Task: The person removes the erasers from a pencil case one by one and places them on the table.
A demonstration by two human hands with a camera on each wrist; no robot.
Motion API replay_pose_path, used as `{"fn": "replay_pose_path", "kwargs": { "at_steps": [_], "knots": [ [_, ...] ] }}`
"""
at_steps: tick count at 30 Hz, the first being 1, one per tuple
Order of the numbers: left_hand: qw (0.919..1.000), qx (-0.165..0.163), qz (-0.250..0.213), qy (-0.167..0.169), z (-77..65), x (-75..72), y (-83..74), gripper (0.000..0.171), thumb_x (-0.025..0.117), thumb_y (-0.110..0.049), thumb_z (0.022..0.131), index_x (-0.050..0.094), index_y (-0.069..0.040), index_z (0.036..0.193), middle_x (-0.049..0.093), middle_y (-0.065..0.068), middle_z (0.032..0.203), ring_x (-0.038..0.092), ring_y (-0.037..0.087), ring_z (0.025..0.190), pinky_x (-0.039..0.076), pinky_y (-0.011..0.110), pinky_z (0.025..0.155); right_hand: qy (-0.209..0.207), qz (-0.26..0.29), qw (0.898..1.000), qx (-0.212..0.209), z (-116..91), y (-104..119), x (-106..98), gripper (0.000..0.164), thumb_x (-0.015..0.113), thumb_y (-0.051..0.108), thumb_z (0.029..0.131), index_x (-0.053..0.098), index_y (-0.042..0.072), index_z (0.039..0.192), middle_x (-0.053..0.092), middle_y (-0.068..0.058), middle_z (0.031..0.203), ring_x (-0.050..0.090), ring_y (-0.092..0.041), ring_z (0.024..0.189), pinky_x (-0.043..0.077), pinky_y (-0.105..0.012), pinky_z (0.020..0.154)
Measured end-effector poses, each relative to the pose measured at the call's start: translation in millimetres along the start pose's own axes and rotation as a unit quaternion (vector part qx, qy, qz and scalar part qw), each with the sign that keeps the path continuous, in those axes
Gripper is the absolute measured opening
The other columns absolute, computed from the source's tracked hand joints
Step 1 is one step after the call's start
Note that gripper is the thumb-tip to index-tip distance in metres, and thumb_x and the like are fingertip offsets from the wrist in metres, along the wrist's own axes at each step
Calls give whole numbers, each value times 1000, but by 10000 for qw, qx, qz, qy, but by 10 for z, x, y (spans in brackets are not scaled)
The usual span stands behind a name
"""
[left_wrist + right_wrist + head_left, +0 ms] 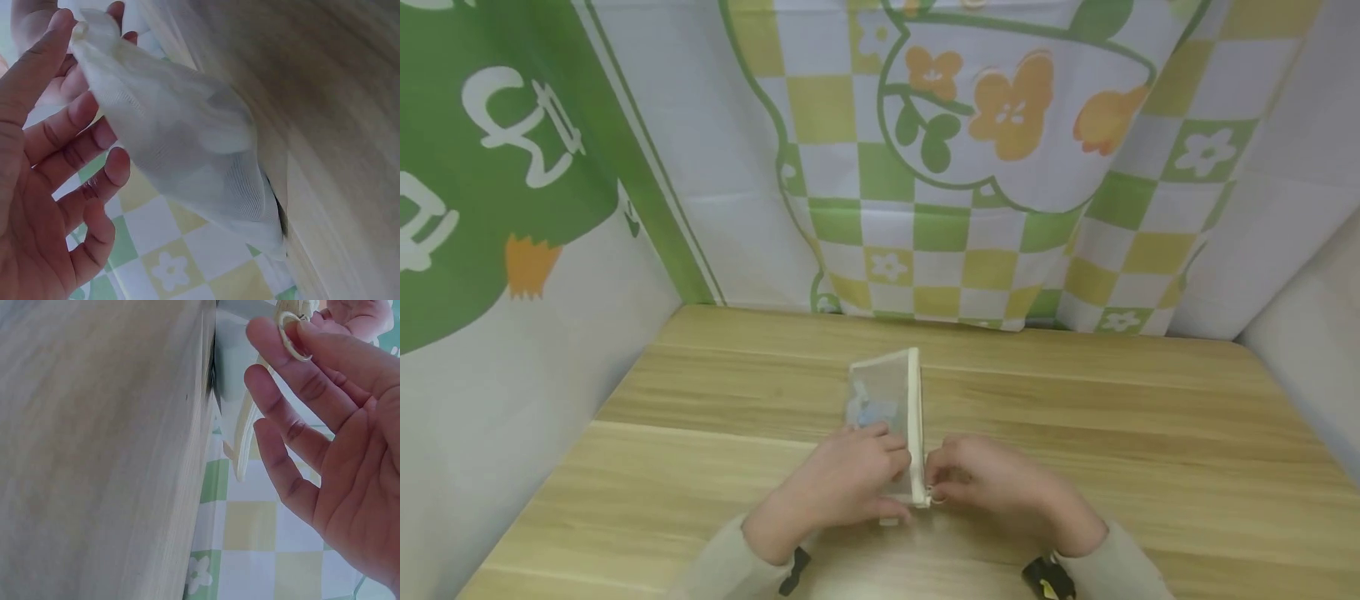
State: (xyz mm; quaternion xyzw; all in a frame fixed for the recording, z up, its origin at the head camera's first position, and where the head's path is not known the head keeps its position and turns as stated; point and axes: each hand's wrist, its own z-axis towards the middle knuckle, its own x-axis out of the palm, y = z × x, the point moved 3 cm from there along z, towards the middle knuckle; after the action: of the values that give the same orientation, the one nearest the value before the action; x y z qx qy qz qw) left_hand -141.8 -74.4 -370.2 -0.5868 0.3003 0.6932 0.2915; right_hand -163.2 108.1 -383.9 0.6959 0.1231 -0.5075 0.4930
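Note:
A pale mesh zip pouch (884,375) with a cream zipper edge stands on the table in the head view, and something light blue and whitish shows blurred through its mesh. My left hand (857,471) holds the pouch near its close end, fingers over the mesh side and thumb by the corner. In the left wrist view the left hand (56,169) is beside the bulging mesh pouch (181,131). At the zipper's close end, my right hand (988,475) pinches a cream ring pull (289,339) between thumb and index finger; its other fingers are loosely bent.
The wooden table (737,367) stretches to both sides of the pouch. Behind it hangs a checked green and yellow curtain (940,225), with a green and white cloth (445,167) at the left. Black straps (1048,577) sit at the wrists.

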Motion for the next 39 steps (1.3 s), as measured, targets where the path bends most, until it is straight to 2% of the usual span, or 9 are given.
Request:
{"fn": "replay_pose_path", "kwargs": {
  "at_steps": [4,13,21,26,31,39],
  "knots": [
    [9999,8,-90,-102,8,19,-3,47,71,-67,72,60,-22,76,50,-15,73,43,4,71,32,14,52,-95,83,9999,-4,-5,13,-2,5,67,22,93,70,19,91,59,14,85,51,3,80,48,-18,73],
    [9992,155,-254,-267,-2,40,9,37,74,-54,80,58,-22,72,48,-15,68,41,2,64,32,13,51,-295,185,9993,114,-14,43,-1,6,66,18,92,70,22,94,58,14,90,54,-2,85,51,-23,78],
    [9960,241,-808,-293,-2,29,32,25,73,-36,84,60,-21,69,56,-14,69,44,-2,62,38,10,53,-623,584,9962,141,0,55,-6,9,65,14,93,71,21,95,54,9,95,54,-4,87,53,-25,79],
    [9908,352,-1215,-478,-5,6,46,22,72,-24,84,59,-18,67,54,-12,66,38,-4,59,33,6,52,-962,719,9926,178,5,47,-8,10,65,14,93,72,20,94,55,8,95,52,-4,87,53,-26,76],
    [9901,454,-1121,-708,1,22,61,24,71,-21,82,56,-18,65,48,-13,64,34,-3,59,29,5,51,-1281,716,9890,163,21,55,-19,10,66,11,92,73,18,92,56,5,94,51,-4,86,53,-29,76],
    [9888,482,-1233,-688,4,22,79,21,70,-18,81,55,-16,65,46,-12,64,34,-2,60,29,6,52,-1377,771,9864,461,33,67,-26,9,66,13,92,74,17,91,56,5,94,49,-10,89,50,-30,74]
  ]
}}
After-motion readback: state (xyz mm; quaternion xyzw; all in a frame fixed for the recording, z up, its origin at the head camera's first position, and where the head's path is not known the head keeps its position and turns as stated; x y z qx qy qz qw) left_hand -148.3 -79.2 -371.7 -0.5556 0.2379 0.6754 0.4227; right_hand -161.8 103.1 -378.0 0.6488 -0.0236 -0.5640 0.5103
